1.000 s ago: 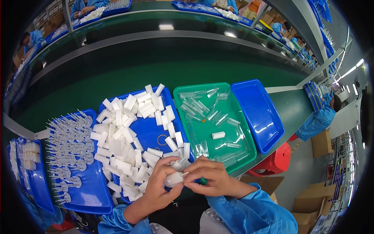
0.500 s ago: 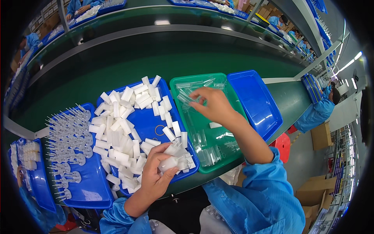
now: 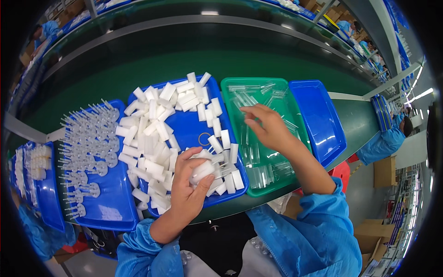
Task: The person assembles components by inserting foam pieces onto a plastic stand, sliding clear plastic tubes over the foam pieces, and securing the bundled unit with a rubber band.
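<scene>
Here, in the head view, the left hand grips a small white plastic piece over the blue plastic tray's near right corner, keeping it ready; the right hand, fingers loosely curled, hovers inside the green plastic tray among clear plastic tubes.

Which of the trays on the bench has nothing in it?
The blue tray at the far right. The green tray holds clear tubes; the other blue trays hold white parts.

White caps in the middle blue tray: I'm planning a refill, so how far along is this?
Done: nothing finished shows; the far-right blue tray looks bare. In hand: the left hand grips several white caps; the right hand reaches into the green tray of clear tubes. Left: most caps.
</scene>
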`<state>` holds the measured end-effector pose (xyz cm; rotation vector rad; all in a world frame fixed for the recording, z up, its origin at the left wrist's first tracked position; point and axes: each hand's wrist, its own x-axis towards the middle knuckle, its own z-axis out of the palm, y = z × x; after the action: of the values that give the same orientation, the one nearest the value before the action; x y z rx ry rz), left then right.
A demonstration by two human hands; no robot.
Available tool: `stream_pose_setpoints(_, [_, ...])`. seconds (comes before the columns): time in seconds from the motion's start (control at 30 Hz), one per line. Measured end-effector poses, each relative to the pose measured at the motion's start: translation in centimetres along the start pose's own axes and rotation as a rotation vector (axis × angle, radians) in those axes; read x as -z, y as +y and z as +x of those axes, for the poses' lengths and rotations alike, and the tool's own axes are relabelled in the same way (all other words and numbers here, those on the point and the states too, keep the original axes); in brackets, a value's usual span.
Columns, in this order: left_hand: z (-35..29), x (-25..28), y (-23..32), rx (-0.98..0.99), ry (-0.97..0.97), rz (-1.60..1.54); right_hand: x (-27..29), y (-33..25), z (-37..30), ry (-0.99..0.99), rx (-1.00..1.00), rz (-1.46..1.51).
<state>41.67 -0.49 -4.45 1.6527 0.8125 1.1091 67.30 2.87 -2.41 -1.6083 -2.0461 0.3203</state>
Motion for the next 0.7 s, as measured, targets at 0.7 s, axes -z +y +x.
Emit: stream_pose_setpoints(0.7, [-0.1,-0.1,0.4,0.054,-0.071,0.089,-2.1,-7.4,-4.9,0.244,-0.253,1.285])
